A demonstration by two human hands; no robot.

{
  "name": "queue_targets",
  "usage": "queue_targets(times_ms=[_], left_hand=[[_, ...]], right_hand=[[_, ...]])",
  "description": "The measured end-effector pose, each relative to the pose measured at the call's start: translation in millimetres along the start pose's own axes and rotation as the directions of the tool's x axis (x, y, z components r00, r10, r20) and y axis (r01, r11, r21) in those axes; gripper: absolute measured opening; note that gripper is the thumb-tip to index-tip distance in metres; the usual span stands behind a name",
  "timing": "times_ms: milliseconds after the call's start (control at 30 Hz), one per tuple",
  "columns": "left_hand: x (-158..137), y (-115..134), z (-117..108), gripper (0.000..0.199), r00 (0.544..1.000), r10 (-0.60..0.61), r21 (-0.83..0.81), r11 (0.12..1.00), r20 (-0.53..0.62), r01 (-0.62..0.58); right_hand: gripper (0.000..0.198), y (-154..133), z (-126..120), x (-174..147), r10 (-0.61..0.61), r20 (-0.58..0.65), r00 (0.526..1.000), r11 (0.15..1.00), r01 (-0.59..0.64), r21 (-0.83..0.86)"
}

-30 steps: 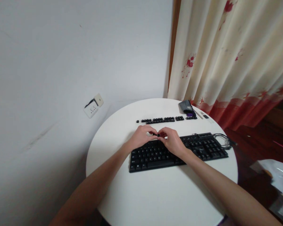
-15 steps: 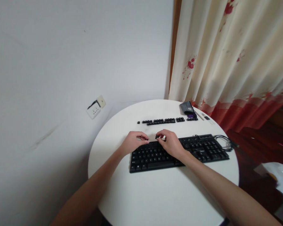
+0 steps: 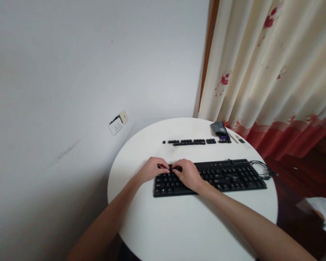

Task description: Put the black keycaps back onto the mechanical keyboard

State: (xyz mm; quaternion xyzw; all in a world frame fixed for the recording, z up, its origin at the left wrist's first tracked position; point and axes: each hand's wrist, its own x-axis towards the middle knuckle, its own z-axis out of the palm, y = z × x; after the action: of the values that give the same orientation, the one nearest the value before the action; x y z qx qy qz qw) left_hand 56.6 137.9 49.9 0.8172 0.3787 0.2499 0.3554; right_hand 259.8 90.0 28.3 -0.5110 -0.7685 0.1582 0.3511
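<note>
A black keyboard (image 3: pixel 220 177) lies on the white round table. My left hand (image 3: pixel 154 169) is over its upper left corner, thumb and forefinger closed together; what they hold, if anything, is too small to make out. Close beside it, my right hand (image 3: pixel 187 174) pinches a small black keycap (image 3: pixel 172 168) down at the top row of keys. The fingertips of both hands nearly meet there. Beyond the keyboard, loose black keycaps (image 3: pixel 189 143) stand in rows, with a single keycap (image 3: pixel 164 142) at their left end.
On the table's far right are a grey pouch (image 3: pixel 218 128), a pale stick-like item (image 3: pixel 233 137) and a small dark piece (image 3: pixel 241 140). A coiled cable (image 3: pixel 264 170) sits at the keyboard's right end. The wall is behind on the left, a curtain (image 3: pixel 260 72) on the right.
My right hand has moved left and down with the keycap, from above the keyboard's back edge onto its top row. My left hand now meets it there. The view has shifted slightly.
</note>
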Motion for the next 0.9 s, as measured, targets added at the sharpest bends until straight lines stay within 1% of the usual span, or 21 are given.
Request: queue_targets(times_ms=[100,200,367,533,600,767,900], left_hand=[[-2,-1,-3,0.011,0.998,0.053,0.008,0.999,0.031,-0.053],[-5,1,-7,0.016,0.996,0.061,-0.004,0.998,0.063,-0.061],[-6,5,-9,0.013,0.994,0.1,0.068,0.992,0.048,-0.103],[-5,2,-8,0.01,0.999,0.045,0.12,0.992,0.003,-0.045],[-5,-1,-7,0.01,0.999,0.049,0.119,0.992,-0.007,-0.048],[-4,-6,-5,0.012,0.992,0.123,0.095,0.988,-0.004,-0.122],[-3,-4,-4,0.012,0.983,0.185,0.115,0.976,-0.002,-0.184]], right_hand=[[0.013,-1,5,3,-0.012,0.024,1.0,1.0,0.012,-0.024],[0.012,1,8,3,-0.015,0.037,0.999,1.0,0.015,-0.006],[0.012,3,8,3,0.007,0.039,0.999,0.998,-0.01,0.064],[0.01,4,8,4,0.045,0.016,0.999,0.986,-0.047,0.159],[0.009,5,9,4,0.053,0.019,0.998,0.981,-0.056,0.184],[0.007,9,13,4,0.059,0.016,0.998,0.979,-0.061,0.194],[0.007,9,13,4,0.032,0.012,0.999,0.985,-0.033,0.169]])
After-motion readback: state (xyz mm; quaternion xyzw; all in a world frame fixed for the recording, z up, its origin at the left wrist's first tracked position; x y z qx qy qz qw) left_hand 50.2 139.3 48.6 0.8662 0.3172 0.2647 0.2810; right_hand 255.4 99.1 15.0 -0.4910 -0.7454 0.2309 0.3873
